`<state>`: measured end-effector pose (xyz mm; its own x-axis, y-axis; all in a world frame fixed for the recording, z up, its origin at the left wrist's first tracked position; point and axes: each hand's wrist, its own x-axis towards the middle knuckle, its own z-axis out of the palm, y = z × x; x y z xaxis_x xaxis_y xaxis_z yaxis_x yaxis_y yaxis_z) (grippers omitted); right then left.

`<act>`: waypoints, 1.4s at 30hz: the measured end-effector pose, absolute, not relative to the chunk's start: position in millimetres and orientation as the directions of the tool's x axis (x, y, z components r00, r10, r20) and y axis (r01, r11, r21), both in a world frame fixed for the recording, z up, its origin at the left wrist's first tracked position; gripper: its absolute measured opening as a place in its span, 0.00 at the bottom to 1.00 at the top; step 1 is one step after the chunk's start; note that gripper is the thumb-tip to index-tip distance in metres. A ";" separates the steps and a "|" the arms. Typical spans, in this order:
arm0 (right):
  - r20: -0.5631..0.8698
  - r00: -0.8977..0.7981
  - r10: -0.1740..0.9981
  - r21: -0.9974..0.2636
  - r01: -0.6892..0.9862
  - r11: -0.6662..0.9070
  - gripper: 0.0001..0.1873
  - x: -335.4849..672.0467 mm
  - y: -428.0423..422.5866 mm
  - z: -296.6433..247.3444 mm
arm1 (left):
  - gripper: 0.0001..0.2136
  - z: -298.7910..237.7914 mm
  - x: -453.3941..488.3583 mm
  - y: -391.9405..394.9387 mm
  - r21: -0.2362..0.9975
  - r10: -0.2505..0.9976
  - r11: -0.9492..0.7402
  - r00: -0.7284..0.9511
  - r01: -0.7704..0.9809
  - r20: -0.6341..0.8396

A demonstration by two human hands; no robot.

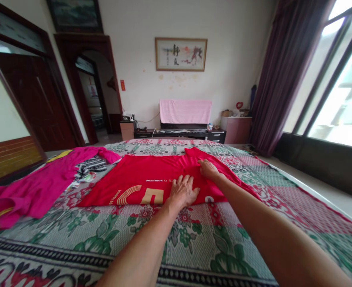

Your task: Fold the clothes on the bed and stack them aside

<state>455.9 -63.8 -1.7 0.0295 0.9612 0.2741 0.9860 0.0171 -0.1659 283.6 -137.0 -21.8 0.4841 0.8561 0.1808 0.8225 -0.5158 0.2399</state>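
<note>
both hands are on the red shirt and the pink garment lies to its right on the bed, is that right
Not quite. The head view shows the left hand and the right hand both on the red shirt, but the pink garment lies to its left on the bed, not to its right.

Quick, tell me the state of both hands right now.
Left hand: open, palm flat on the red shirt.
Right hand: open, resting on the shirt's folded-over part, gripping nothing.
</note>
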 end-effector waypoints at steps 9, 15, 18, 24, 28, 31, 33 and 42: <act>0.447 0.104 0.889 -0.274 0.961 0.025 0.21 456.2 -76.4 -7.6 | 0.28 -27.0 285.2 -136.3 0.234 0.856 -0.511 0.467 0.827 0.220; 0.358 -0.093 0.929 -0.172 0.972 0.163 0.22 473.4 -95.4 -5.1 | 0.28 -27.6 285.5 -135.0 0.253 0.859 -0.507 0.456 0.824 0.233; 0.257 -0.080 0.963 -0.158 0.980 0.123 0.21 477.1 -108.0 -14.1 | 0.28 -27.5 284.9 -134.6 0.254 0.861 -0.506 0.465 0.824 0.208; 0.404 -0.008 0.915 -0.241 0.964 0.115 0.19 478.7 -122.4 -22.8 | 0.29 -28.9 284.5 -134.5 0.276 0.860 -0.505 0.450 0.817 0.240; 0.530 -0.002 0.848 -0.260 0.952 0.164 0.15 482.4 -141.4 -19.7 | 0.25 -22.4 283.0 -142.4 0.231 0.800 -0.562 0.452 0.794 0.394; 0.494 0.007 0.870 -0.225 0.967 0.120 0.14 484.1 -163.7 -16.9 | 0.19 -16.2 272.1 -151.1 0.158 0.744 -0.603 0.481 0.782 0.464; 0.457 0.027 0.889 -0.199 0.977 0.072 0.15 484.8 -178.4 -15.0 | 0.16 -13.3 255.4 -155.0 0.124 0.744 -0.594 0.485 0.795 0.459; 0.406 0.157 0.900 -0.247 0.967 -0.058 0.16 506.9 -215.0 -21.5 | 0.13 -12.0 81.8 -148.7 0.209 0.870 -0.395 0.290 0.895 0.399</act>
<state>506.9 -215.0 -21.5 0.1572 0.9004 0.4056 0.9672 -0.0575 -0.2472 81.8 -148.7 -12.0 0.2904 0.8697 0.3991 0.8948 -0.3946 0.2087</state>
